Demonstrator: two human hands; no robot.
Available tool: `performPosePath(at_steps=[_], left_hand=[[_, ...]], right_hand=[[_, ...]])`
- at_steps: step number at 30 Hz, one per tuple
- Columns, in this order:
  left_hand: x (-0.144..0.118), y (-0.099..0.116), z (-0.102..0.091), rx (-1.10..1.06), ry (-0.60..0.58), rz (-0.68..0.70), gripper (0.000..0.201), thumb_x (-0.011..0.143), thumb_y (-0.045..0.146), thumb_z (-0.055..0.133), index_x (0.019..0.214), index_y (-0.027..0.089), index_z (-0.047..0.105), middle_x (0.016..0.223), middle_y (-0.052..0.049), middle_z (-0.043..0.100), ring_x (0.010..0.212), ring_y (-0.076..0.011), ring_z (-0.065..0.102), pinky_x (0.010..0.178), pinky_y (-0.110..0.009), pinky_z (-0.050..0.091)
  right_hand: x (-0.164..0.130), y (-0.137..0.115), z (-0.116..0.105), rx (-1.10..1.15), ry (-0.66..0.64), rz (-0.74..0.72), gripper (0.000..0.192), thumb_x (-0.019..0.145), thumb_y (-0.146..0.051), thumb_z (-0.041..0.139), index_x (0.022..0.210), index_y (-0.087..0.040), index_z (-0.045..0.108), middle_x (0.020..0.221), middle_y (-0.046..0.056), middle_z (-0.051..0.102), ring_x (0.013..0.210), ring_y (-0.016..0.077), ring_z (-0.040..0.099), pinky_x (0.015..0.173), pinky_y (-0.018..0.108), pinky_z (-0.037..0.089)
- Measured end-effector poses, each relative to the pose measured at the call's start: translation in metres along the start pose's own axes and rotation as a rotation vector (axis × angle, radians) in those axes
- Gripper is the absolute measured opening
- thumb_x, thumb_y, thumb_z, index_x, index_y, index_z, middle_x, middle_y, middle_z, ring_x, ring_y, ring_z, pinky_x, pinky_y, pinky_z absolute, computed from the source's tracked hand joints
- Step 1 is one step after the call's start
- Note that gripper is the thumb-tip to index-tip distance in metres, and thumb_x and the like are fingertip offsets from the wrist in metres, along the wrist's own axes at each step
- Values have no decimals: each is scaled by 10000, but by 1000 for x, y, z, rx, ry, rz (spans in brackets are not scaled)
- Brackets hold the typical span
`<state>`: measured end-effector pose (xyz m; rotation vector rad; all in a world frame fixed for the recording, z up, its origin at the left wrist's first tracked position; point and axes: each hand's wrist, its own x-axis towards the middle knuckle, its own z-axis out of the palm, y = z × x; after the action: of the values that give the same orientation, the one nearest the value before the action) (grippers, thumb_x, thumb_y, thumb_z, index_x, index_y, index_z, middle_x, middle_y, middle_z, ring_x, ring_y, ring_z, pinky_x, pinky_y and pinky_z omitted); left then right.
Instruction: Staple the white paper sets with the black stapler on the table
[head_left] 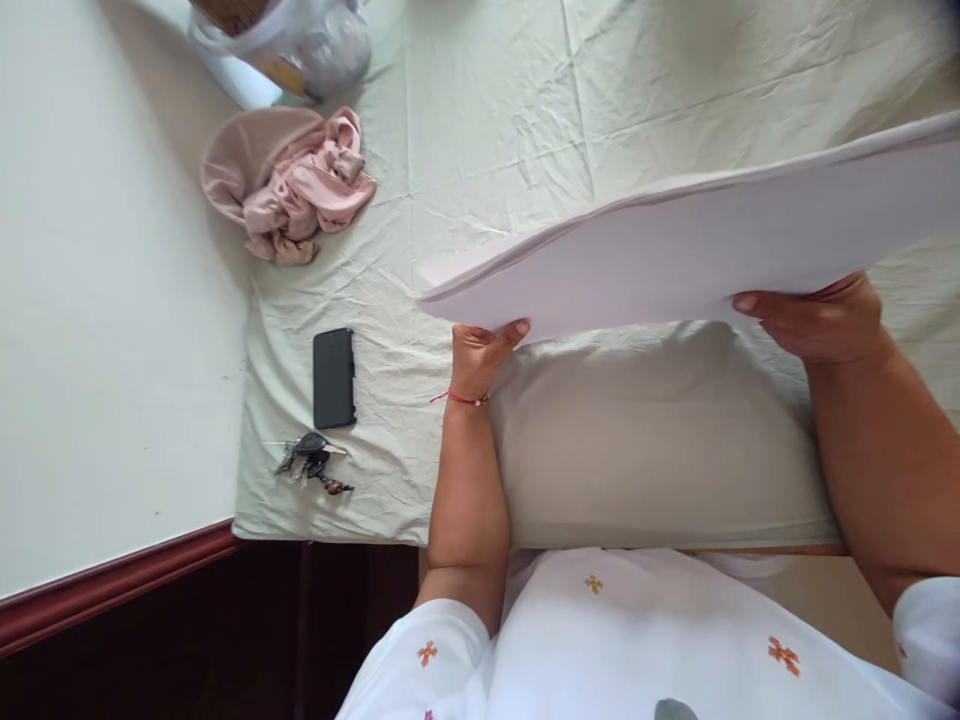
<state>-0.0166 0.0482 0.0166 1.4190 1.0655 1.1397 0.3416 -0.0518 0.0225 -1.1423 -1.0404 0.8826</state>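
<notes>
I hold a pale pink sheet of cloth [697, 245] stretched flat in the air above a bed. My left hand [484, 355] grips its near edge at the left end, a red thread around that wrist. My right hand [817, 318] grips the same edge further right. Under the cloth lies a beige pillow [645, 440] on the light green bedsheet [480, 130]. The far part of the pillow is hidden behind the raised cloth.
A black phone [334, 378] and a bunch of keys [311, 460] lie on the bedsheet left of my left arm. A crumpled pink garment [289, 185] sits further away, with a plastic bag [300, 40] beyond it. A white wall [105, 280] borders the bed's left side.
</notes>
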Motion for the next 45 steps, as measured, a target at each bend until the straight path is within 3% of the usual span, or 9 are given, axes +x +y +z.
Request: performPosePath(at_steps=[4,9,19,23,26,30,33,39,45], left_hand=[[1,0,-6,47,-115,-83,448,707,478,925,521,190,637,612,16,613,679,-137,626,671,-287,572],[2,0,-3,36,-225,-114,285,748,423,901,691,181,760,741,-9,689,743,-151,644,709,-299,568],[0,1,-5,71,-175,-119,298,680,383,931,681,174,718,758,-22,692,783,-186,669,768,-345,591],[1,0,-7,167,-235,-140,361,655,378,936,896,172,765,931,-67,762,936,-246,715,893,-409,613],[0,-1,-6,170,-251,-133,437,655,375,933,1005,177,762,1055,-91,774,1039,-266,711,967,-434,602],[0,-6,-7,124,-255,-118,431,640,433,935,952,207,740,1025,-82,763,1039,-272,699,981,-478,592],[1,-10,-7,137,-252,-148,489,647,481,925,996,207,721,1054,-102,759,1024,-280,708,991,-511,582],[2,-3,-2,214,-246,-89,456,725,460,884,1073,228,703,1108,-94,770,1157,-290,684,1068,-477,542],[-1,-1,-1,159,-247,-109,487,710,467,904,1060,193,703,1128,-121,762,1116,-292,701,1011,-458,572]], right_hand=[[-2,5,-4,-169,-66,61,566,532,-225,1018,1048,-303,800,1156,6,784,1173,293,707,1114,539,552],[0,5,3,-190,0,115,561,559,-255,1007,1078,-290,799,1218,22,778,1240,323,680,1139,578,540],[-4,8,-2,-168,-38,92,497,550,-283,1012,1002,-292,806,1194,7,795,1212,321,695,1127,559,561],[-3,2,1,-250,-31,170,500,495,-289,1027,936,-279,790,1148,7,802,1198,343,701,1120,580,567],[-4,2,3,-252,5,128,504,493,-287,1026,940,-296,794,1158,-16,800,1206,338,701,1108,574,581],[-4,6,-1,-284,-44,61,326,573,-355,988,831,-280,803,983,-6,806,1019,313,740,1021,546,623],[-2,7,-4,-371,-137,155,288,598,-407,964,789,-264,804,891,6,793,919,299,735,965,532,637],[1,5,4,-332,-91,183,427,555,-314,968,959,-305,828,1100,-1,812,1120,337,714,1064,525,599],[1,1,10,-238,-142,130,310,565,-281,956,840,-299,815,959,10,813,990,325,737,981,525,633]])
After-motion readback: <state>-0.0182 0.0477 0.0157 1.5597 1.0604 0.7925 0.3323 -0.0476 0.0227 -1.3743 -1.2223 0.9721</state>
